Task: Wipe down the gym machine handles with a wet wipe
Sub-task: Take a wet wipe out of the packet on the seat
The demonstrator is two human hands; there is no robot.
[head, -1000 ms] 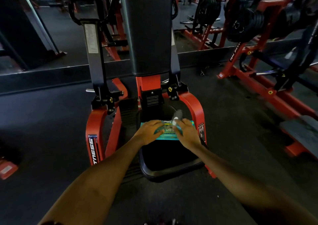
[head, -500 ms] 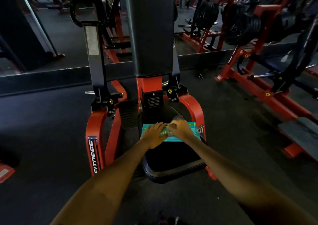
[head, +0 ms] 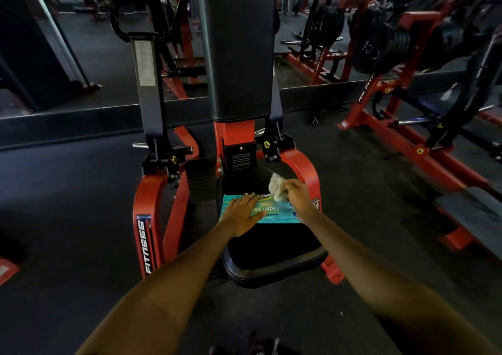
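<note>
Since 0.5 s ago: right hand [head: 300, 197] up off pack, now pinching white wet wipe [head: 277, 189]. Left hand [head: 242, 214] flat, spread, pressing wipes pack [head: 274, 211] on black seat [head: 274, 256]. Keep pack pinned, pull wipe out slow & straight, then reach for handle [head: 119, 23] up top L.

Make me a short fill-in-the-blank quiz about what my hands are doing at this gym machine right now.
1. The left hand lies flat on the pack of ____, holding it down.
2. The right hand pinches a crumpled white wipe just ____ the pack.
3. The pack rests on the machine's black ____.
4. The machine's frame is painted ____.

Missing words: wet wipes; above; seat; red
</note>
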